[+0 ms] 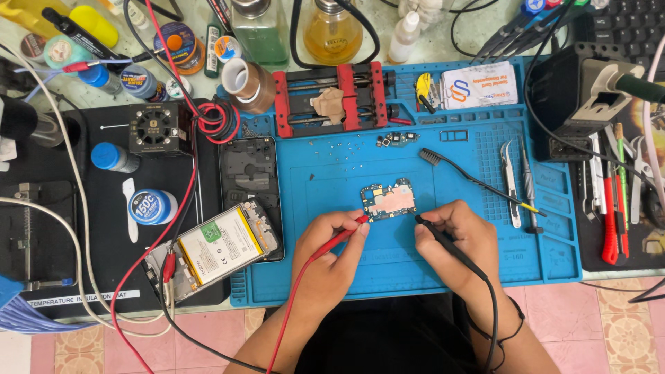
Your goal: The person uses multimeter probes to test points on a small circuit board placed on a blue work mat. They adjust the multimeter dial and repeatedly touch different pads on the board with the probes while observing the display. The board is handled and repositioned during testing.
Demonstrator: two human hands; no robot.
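A small phone circuit board [388, 201] lies on the blue silicone repair mat [332, 173]. My left hand [329, 260] grips a red test probe [341, 237] whose tip touches the board's lower left edge. My right hand [458, 242] grips a black test probe [443, 239] with its tip just right of the board's lower right corner. Red and black leads run back toward my body.
An opened phone with its battery [218, 246] and a phone back frame [249, 173] lie left of the mat. A red board holder [332, 97], brush [471, 179], tweezers [511, 183], bottles and a soldering stand [589, 97] ring the work area.
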